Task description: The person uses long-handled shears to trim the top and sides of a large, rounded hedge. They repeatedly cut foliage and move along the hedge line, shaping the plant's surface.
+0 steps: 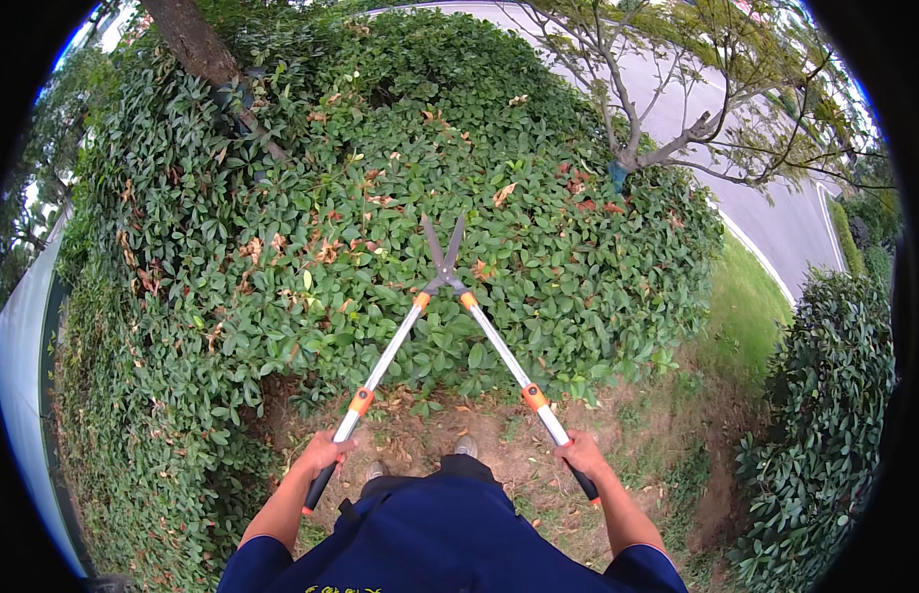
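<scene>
A pair of long-handled hedge shears (pixel 446 273) reaches out over the leafy top of a green hedge (pixel 400 311). Its dark blades stand apart in a V, tips pointing away from me. My left hand (pixel 329 449) grips one handle near its black grip. Around the other handle, at the same height, my right hand (pixel 579 452) is closed. Both handles have silver tubes with orange collars and spread wide towards me. Dry brown leaves (pixel 327 250) lie scattered over the hedge near the blades.
A tree trunk (pixel 196 44) rises from the hedge at upper left. A bare-branched small tree (pixel 637 148) stands at upper right, beside a paved road (pixel 733 133). Another bush (pixel 830 385) is at right. Leaf-strewn soil (pixel 533 452) lies around my shoes (pixel 466 445).
</scene>
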Tool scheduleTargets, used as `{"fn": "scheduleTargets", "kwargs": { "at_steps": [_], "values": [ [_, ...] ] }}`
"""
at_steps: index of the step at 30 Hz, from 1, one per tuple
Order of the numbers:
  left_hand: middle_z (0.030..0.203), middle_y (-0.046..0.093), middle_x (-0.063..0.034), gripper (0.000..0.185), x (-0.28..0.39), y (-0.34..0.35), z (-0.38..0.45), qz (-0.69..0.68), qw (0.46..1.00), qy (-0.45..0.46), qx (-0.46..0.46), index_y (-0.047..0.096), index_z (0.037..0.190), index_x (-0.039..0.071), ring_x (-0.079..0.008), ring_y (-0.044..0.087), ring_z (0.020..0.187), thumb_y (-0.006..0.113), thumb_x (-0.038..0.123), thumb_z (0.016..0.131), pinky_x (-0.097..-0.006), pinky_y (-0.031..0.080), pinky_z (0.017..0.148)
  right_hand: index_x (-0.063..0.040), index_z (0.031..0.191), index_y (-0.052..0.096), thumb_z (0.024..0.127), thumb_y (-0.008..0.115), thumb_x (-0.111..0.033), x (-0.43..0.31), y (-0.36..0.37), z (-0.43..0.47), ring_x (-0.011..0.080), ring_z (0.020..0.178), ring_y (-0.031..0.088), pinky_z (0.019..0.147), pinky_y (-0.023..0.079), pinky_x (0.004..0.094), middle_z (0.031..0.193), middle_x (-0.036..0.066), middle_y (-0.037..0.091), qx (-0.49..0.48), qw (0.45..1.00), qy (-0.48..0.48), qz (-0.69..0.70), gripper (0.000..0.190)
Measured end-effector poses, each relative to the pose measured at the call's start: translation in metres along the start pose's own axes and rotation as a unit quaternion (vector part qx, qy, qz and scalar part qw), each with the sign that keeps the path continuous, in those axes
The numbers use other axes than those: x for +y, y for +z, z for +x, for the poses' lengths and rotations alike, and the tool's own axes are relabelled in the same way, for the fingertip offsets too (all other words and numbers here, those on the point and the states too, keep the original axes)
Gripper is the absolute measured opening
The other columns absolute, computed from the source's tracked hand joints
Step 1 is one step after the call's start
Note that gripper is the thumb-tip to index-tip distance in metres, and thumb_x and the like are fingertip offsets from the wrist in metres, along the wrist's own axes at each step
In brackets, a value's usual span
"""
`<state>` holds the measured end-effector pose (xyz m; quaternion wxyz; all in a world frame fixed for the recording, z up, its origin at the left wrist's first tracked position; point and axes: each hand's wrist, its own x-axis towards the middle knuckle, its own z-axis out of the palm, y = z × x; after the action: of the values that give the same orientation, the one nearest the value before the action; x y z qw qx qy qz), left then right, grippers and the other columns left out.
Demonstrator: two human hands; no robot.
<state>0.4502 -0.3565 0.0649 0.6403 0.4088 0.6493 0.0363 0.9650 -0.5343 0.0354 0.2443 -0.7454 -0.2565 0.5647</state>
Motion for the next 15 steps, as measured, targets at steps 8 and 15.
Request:
{"fn": "scheduleTargets", "kwargs": {
  "at_steps": [8,15],
  "values": [
    [0.057,0.052,-0.0027,0.024,0.020,0.062,0.039,-0.033,0.998,-0.039,0.032,0.055,0.087,0.003,-0.0147,0.050,0.040,0.074,0.018,0.089,-0.0313,0.042,0.037,-0.001,0.083,0.062,0.075,0.073,-0.007,-0.032,0.132,0.048,0.0131,0.046,0.054,0.041,0.042,0.0296,0.063,0.005,0.059,-0.020,0.995,-0.021,0.100,0.015],
    [0.059,0.054,-0.0033,0.022,0.007,0.044,0.039,-0.047,0.999,0.005,0.011,0.057,0.086,0.000,-0.0130,0.051,0.043,0.074,0.014,0.088,-0.0294,0.042,0.039,0.000,0.091,0.063,0.076,0.073,-0.011,-0.022,0.143,0.025,0.0139,0.051,0.058,0.048,0.048,0.0315,0.064,0.005,0.062,0.020,0.996,-0.021,0.086,0.021]
  ]
}}
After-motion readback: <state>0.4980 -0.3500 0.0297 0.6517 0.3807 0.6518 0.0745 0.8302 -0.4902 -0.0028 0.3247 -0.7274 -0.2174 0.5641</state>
